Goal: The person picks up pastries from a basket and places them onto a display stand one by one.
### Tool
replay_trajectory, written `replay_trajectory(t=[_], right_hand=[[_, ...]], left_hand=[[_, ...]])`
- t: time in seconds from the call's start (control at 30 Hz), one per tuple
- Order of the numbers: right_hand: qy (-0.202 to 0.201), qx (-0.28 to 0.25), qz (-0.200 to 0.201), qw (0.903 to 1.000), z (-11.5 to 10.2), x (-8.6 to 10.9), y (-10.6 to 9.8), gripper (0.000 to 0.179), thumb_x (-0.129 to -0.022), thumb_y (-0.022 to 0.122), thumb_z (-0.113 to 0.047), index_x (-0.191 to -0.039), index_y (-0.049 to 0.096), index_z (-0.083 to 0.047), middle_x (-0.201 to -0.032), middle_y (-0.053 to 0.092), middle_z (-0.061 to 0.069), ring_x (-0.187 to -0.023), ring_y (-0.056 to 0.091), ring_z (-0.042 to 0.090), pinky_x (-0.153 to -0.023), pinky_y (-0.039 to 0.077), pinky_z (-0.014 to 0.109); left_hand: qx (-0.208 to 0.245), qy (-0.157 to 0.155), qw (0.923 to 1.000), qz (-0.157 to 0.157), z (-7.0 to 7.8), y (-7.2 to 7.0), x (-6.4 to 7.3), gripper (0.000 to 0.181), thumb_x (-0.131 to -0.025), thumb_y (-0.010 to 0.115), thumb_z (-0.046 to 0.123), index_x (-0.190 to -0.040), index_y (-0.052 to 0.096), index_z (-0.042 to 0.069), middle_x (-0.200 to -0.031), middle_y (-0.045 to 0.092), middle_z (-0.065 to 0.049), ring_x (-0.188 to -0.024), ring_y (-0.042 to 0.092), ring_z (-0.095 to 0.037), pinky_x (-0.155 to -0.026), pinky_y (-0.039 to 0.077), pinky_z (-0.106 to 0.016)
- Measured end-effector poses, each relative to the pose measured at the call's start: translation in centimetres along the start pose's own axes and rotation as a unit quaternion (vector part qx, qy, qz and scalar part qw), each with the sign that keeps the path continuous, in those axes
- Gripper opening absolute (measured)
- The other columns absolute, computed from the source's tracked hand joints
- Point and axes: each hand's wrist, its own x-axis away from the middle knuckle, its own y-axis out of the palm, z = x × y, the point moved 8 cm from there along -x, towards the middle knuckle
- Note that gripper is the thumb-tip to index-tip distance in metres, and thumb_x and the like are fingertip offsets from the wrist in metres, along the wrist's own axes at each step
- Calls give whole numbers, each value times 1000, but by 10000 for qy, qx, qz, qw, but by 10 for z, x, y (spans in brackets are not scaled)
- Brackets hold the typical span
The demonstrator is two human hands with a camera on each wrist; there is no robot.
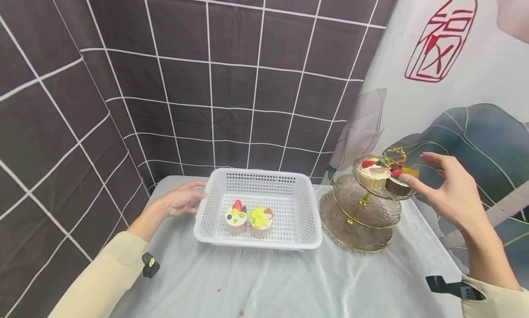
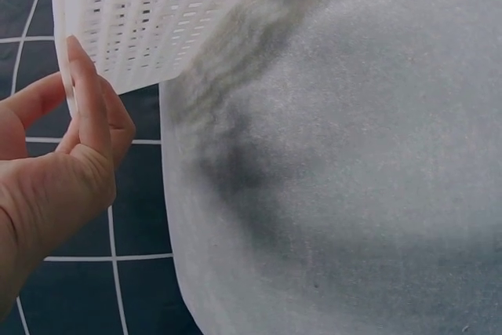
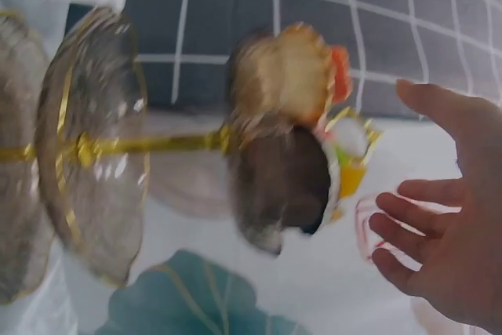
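My left hand [image 1: 183, 201] is at the left rim of a white plastic basket [image 1: 258, 173], its fingertips right at the edge; the left wrist view shows fingers [image 2: 90, 103] beside the slotted wall. Inside the basket stand two small cream cups, one topped with a strawberry [image 1: 236, 219], the other with yellow fruit cubes [image 1: 261, 221]. My right hand [image 1: 452, 194] hovers by the top tier of a three-tier glass cake stand [image 1: 365, 207], thumb and fingers spread. That tier bears a pale cream cupcake [image 1: 373, 174] and a dark chocolate cupcake [image 1: 396, 185], blurred in the right wrist view, with a gap before my fingers.
A pale, shiny cloth [image 1: 289, 281] covers the table. Dark grid-patterned fabric [image 1: 231, 88] hangs behind and to the left; a white printed curtain [image 1: 413, 97] hangs at the right. A gold handle [image 1: 394, 153] rises from the top of the stand.
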Motion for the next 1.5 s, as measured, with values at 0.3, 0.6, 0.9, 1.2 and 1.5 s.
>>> replay_trajectory(t=[0.3,0.6,0.9,1.2,1.5], right_hand=[[-670,-1204,415,9896,-58,-6,8,66,-86,89,-10,-145,60,-9,-134,62,4,-118,51,-13,-99,39,4],[-1290,-1982,-326,9711,-108,-9,65,60,-87,87,-6,-142,63,-8,-134,67,8,-121,60,7,-105,44,12],[-1123,-2689,-1301,9477,-124,-6,154,57,-93,84,-14,-143,59,-5,-137,66,13,-127,62,33,-113,49,43],[-1115,-3253,-1648,9244,-134,16,231,57,-90,85,-12,-140,60,2,-134,66,19,-129,61,35,-110,50,57],[-915,-3385,-2040,9140,-146,32,281,63,-88,88,-14,-141,58,6,-134,65,24,-127,62,39,-110,49,61]], left_hand=[[-91,-82,9998,178,1,-3,-1,58,-108,54,9,-160,29,2,-153,52,-27,-135,60,-38,-106,54,-55],[-117,-117,9996,241,5,-2,0,59,-108,53,11,-160,28,2,-152,52,-28,-133,61,-37,-103,57,-52],[-210,-90,9994,257,6,-2,-1,59,-108,53,11,-160,28,3,-152,52,-28,-135,59,-39,-103,56,-53],[-259,-130,9992,279,3,1,2,60,-107,54,12,-161,28,3,-151,54,-27,-136,58,-41,-105,55,-54],[-219,-127,9992,318,2,3,3,60,-107,53,11,-161,28,2,-150,53,-29,-135,58,-44,-102,57,-53]])
